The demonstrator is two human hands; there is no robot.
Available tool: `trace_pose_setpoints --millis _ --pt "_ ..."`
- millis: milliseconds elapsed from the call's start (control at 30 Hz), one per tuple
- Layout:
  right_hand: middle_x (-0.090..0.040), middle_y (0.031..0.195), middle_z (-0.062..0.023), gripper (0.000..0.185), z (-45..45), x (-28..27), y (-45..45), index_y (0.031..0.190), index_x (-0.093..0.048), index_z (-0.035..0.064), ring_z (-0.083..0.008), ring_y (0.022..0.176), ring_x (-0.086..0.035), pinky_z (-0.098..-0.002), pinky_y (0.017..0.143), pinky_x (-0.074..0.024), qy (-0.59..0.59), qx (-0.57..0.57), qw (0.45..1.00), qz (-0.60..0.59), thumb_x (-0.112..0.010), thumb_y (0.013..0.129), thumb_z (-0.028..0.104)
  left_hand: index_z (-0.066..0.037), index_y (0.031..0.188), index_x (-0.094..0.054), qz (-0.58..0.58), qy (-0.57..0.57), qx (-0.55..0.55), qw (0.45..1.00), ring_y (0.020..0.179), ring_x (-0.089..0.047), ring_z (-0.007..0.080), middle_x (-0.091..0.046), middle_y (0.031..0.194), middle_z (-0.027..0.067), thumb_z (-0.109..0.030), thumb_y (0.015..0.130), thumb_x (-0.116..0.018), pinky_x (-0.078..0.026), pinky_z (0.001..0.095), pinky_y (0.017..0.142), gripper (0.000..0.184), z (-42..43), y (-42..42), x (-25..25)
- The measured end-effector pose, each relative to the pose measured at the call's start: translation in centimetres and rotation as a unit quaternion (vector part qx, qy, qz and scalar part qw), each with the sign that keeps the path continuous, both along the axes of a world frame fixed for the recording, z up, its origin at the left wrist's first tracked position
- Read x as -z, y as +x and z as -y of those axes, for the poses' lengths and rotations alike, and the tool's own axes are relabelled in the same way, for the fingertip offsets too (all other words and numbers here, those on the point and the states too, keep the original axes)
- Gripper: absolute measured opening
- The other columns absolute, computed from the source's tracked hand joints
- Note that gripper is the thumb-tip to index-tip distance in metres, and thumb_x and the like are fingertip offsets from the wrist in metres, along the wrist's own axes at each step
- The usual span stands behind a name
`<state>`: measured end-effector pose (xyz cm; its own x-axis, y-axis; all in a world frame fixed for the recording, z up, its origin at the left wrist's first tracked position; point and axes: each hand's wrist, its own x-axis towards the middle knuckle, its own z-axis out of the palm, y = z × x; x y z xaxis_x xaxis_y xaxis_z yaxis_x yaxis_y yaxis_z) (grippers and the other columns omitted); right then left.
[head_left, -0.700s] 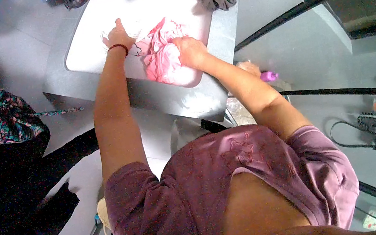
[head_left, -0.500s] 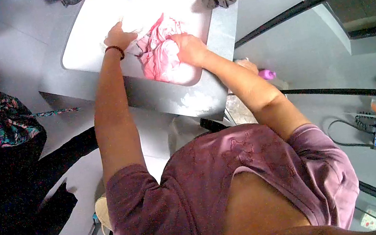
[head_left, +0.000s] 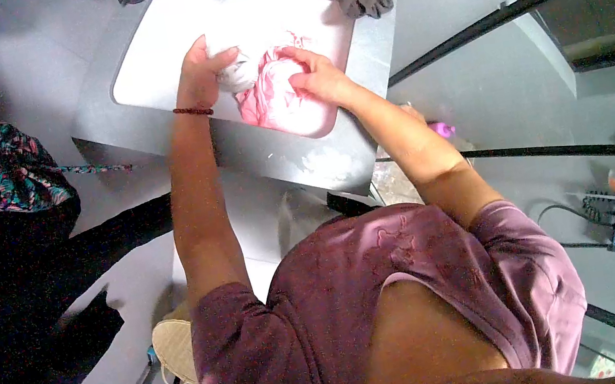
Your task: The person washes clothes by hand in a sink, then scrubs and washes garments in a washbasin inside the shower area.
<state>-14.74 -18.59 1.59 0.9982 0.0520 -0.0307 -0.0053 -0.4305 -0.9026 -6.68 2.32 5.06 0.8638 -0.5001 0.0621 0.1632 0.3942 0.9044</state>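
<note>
Head view: The pink cloth (head_left: pixel 274 107) lies bunched in the near part of the basin (head_left: pixel 132 76), with the white cloth (head_left: pixel 236 79) beside it. The left hand (head_left: pixel 195 83) is against the white cloth; its finger closure cannot be determined. The right hand (head_left: pixel 324 81) is at the pink cloth, thumb and forefinger apart, with no closed grip. The step in hand appears to be manual working of the cloths inside the basin. The next move calls for closing the right fingers around a fold while keeping both cloths within the rim.
</note>
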Motion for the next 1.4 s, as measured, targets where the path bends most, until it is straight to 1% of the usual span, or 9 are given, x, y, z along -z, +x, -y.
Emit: trace_pose_setpoints --millis 67,167,533,967,1067,1133,1167,1267,1400 --pt "-0.055 0.107 -0.0147 0.062 0.2 -1.2 -0.3 0.125 -0.040 0.0019 -0.0190 0.098 -0.054 -0.0287 0.083 -0.0446 0.188 0.032 0.973 -0.129 -0.057 0.066 0.008 0.004 0.113 -0.046 0.001 -0.009 0.018 1.000 0.094 -0.055 0.0176 -0.057 0.103 0.0100 -0.008 0.070 -0.063 -0.043 0.0287 0.083 0.047 0.7 -1.0 -0.6" --pt "-0.052 0.105 -0.0045 0.049 -0.9 -6.6 -1.9 0.121 -0.044 0.0067 -0.0142 0.080 -0.054 -0.0260 0.072 -0.0458 0.466 -0.004 0.884 -0.044 -0.060 0.075 0.014 0.004 0.113 -0.046 0.017 -0.038 0.035 0.999 0.094 -0.055 0.0164 -0.057 0.103 0.0090 -0.008 0.071 -0.063 -0.044 0.0276 0.083 0.047 1.7 -2.4 -1.3" --pt "-0.060 0.095 -0.0058 0.024 0.4 -11.2 -5.2 0.101 -0.055 0.0036 -0.0170 0.087 -0.059 -0.0334 0.069 -0.0516 0.470 0.152 0.869 -0.007 -0.058 0.082 0.017 0.006 0.114 -0.044 -0.051 -0.110 0.151 0.981 0.094 -0.055 0.0170 -0.056 0.104 0.0107 -0.012 0.077 -0.054 -0.044 0.0287 0.083 0.042 4.6 -5.6 -5.2" --pt "-0.060 0.073 -0.0008 0.019 4.7 -15.4 -11.6 0.088 -0.058 0.0042 -0.0067 0.057 -0.054 -0.0195 0.045 -0.0416 0.330 0.210 0.902 0.182 -0.059 0.082 0.022 0.007 0.103 -0.052 -0.001 -0.050 0.106 0.993 0.079 -0.058 0.0147 -0.059 0.091 0.0091 -0.015 0.080 -0.050 -0.046 0.0256 0.071 0.032 10.3 -10.5 -8.4" --pt "-0.060 0.076 0.0010 0.017 5.2 -16.9 -13.4 0.089 -0.059 0.0062 -0.0037 0.058 -0.054 -0.0158 0.041 -0.0380 0.319 0.234 0.895 0.205 -0.059 0.083 0.022 0.007 0.099 -0.054 0.106 -0.064 0.082 0.989 0.075 -0.058 0.0146 -0.060 0.086 0.0087 -0.011 0.082 -0.048 -0.046 0.0257 0.069 0.026 11.2 -11.1 -9.4" --pt "-0.060 0.076 0.0010 0.017 5.8 -17.5 -14.8 0.089 -0.059 0.0063 -0.0028 0.056 -0.053 -0.0137 0.039 -0.0360 0.338 0.232 0.886 0.216 -0.059 0.083 0.022 0.007 0.100 -0.054 0.388 0.087 -0.061 0.916 0.079 -0.058 0.0149 -0.061 0.090 0.0102 -0.007 0.084 -0.045 -0.046 0.0249 0.071 0.023 12.1 -11.2 -10.6" --pt "-0.062 0.081 -0.0016 0.018 6.6 -17.8 -15.5 0.094 -0.059 0.0053 -0.0058 0.063 -0.058 -0.0161 0.047 -0.0447 0.376 0.200 0.880 0.212 -0.058 0.083 0.020 0.008 0.101 -0.053 0.206 -0.026 0.008 0.978 0.083 -0.058 0.0156 -0.060 0.095 0.0110 -0.006 0.086 -0.043 -0.045 0.0243 0.074 0.023 11.6 -12.4 -11.3" --pt "-0.062 0.075 -0.0019 0.015 5.7 -19.6 -16.7 0.090 -0.059 0.0039 -0.0057 0.052 -0.054 -0.0173 0.040 -0.0360 0.430 0.290 0.820 0.243 -0.057 0.082 0.017 0.004 0.098 -0.057 0.124 -0.041 0.017 0.991 0.094 -0.056 0.0306 -0.057 0.100 0.0201 0.014 0.071 -0.042 -0.044 0.0339 0.083 0.033 11.9 -13.9 -13.2" --pt "-0.063 0.089 -0.0085 0.021 7.2 -20.8 -20.2 0.098 -0.058 -0.0004 -0.0132 0.075 -0.061 -0.0252 0.067 -0.0500 0.472 0.217 0.813 0.265 -0.056 0.083 0.014 0.002 0.101 -0.057 0.185 -0.065 0.040 0.980 0.094 -0.056 0.0269 -0.057 0.101 0.0211 0.014 0.077 -0.042 -0.043 0.0355 0.084 0.030 12.9 -15.4 -14.9"
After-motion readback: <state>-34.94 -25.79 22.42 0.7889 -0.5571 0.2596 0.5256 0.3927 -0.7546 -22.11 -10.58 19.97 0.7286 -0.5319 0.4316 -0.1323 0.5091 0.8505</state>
